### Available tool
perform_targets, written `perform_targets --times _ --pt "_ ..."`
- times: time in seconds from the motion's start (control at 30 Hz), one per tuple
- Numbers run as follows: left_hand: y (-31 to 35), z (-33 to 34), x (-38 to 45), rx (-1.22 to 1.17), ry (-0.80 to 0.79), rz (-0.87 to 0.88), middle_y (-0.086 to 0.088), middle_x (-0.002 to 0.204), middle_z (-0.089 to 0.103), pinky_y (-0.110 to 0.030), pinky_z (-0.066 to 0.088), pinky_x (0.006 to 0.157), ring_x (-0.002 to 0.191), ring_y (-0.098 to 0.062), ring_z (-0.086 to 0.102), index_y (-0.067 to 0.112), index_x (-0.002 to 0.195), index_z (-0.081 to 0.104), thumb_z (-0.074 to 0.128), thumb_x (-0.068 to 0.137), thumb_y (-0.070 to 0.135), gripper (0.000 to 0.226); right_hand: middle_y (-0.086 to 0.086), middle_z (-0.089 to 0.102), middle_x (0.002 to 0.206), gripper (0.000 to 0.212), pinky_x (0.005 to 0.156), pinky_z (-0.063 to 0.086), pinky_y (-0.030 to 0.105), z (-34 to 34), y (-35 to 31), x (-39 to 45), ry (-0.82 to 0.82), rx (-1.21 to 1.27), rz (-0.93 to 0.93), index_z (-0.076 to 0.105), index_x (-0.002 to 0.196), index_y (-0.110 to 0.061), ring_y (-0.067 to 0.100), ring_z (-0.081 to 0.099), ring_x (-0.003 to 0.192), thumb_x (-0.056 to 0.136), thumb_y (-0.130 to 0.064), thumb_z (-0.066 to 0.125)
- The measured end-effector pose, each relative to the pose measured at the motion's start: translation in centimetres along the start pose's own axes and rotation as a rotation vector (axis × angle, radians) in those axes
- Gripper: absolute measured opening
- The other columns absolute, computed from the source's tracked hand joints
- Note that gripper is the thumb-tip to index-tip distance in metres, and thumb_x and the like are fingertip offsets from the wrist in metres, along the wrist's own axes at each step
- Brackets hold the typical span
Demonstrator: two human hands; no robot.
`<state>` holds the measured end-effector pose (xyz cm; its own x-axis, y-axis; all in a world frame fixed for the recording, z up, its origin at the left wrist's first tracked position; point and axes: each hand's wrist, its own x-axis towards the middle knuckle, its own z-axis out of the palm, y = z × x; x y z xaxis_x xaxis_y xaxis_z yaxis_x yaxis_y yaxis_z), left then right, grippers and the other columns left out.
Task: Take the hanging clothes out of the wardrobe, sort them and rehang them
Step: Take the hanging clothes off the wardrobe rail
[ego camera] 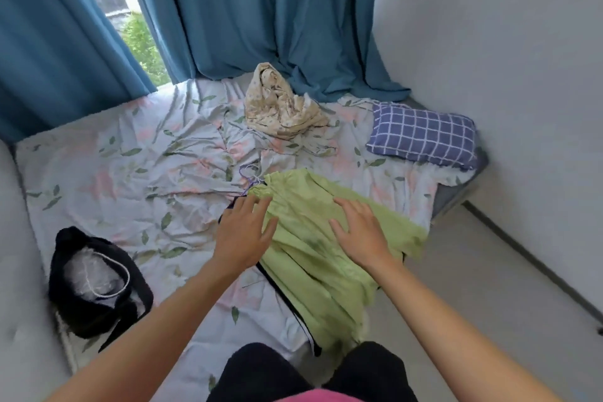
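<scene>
A light green garment (313, 258) lies spread on the bed (130, 173), on top of a dark garment whose edge (284, 297) shows along its left side. Thin hanger hooks (249, 178) stick out at its top left. My left hand (243, 235) hovers over the green garment's left edge with fingers spread. My right hand (359, 231) lies flat on the green cloth, fingers straight. Neither hand holds anything.
A crumpled cream patterned cloth (280, 104) lies at the far side of the bed. A blue checked pillow (421, 135) sits at the right. A black bag (94, 280) rests near the left edge. Blue curtains (261, 9) hang behind; floor (489, 303) runs right.
</scene>
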<state>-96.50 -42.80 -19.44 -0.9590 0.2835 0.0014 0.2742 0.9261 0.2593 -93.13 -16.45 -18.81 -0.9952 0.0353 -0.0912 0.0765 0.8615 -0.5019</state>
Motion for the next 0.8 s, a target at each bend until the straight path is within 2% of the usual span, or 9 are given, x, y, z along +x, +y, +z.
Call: perform_targets --times 0.17,0.33,0.4,0.47,0.67,0.8 --pt "9.4 -2.8 -1.3 -0.041 0.041 0.338 -0.004 0.132 0.058 -0.048 0.048 0.093 0.122 -0.029 0.053 0.021 0.145 0.052 0.036 0.104 0.054 0.055 0.001 0.057 0.139 0.052 0.108 0.043 0.043 -4.2 1.9 -10.3 0.203 -0.039 0.138 0.053 0.148 -0.02 0.025 0.048 0.129 0.103 -0.045 0.055" --pt "20.4 -2.7 -5.3 -0.133 0.036 0.662 -0.001 0.122 0.061 -0.043 0.045 0.086 0.113 -0.026 0.055 0.019 0.141 0.058 0.042 0.104 0.049 0.05 0.001 0.059 0.135 0.063 0.105 0.046 0.046 -8.0 5.4 -22.6 0.399 -0.056 0.328 0.056 0.144 -0.017 0.026 0.051 0.126 0.096 -0.056 0.044" --pt "24.4 -2.4 -7.6 -0.15 0.029 0.771 0.0 0.119 0.061 -0.042 0.044 0.084 0.11 -0.025 0.055 0.019 0.138 0.06 0.046 0.102 0.047 0.047 -0.001 0.058 0.136 0.059 0.102 0.047 0.046 -8.9 6.8 -28.0 0.451 -0.079 0.421 0.056 0.145 -0.019 0.025 0.051 0.127 0.097 -0.053 0.049" --pt "28.2 -2.0 -10.3 -0.163 0.009 0.884 -0.001 0.119 0.061 -0.043 0.046 0.085 0.111 -0.026 0.055 0.019 0.138 0.06 0.046 0.102 0.047 0.047 -0.002 0.058 0.136 0.055 0.101 0.048 0.047 -9.5 7.9 -33.6 0.518 -0.1 0.52 0.055 0.144 -0.019 0.025 0.051 0.127 0.098 -0.048 0.055" --pt "39.1 0.2 -21.1 -0.194 -0.039 1.193 -0.003 0.118 0.061 -0.045 0.048 0.084 0.11 -0.03 0.056 0.019 0.137 0.06 0.048 0.101 0.05 0.049 -0.002 0.059 0.133 0.051 0.099 0.046 0.044 -9.6 8.6 -50.0 0.672 -0.127 0.786 0.055 0.143 -0.022 0.025 0.051 0.125 0.098 -0.048 0.055" --pt "44.4 1.2 -30.3 -0.24 -0.075 1.339 -0.002 0.118 0.061 -0.042 0.045 0.08 0.107 -0.027 0.057 0.019 0.135 0.061 0.05 0.101 0.049 0.047 -0.003 0.058 0.132 0.055 0.099 0.048 0.047 -8.7 8.0 -59.8 0.732 -0.094 0.913 0.054 0.142 -0.023 0.024 0.051 0.124 0.098 -0.054 0.045"
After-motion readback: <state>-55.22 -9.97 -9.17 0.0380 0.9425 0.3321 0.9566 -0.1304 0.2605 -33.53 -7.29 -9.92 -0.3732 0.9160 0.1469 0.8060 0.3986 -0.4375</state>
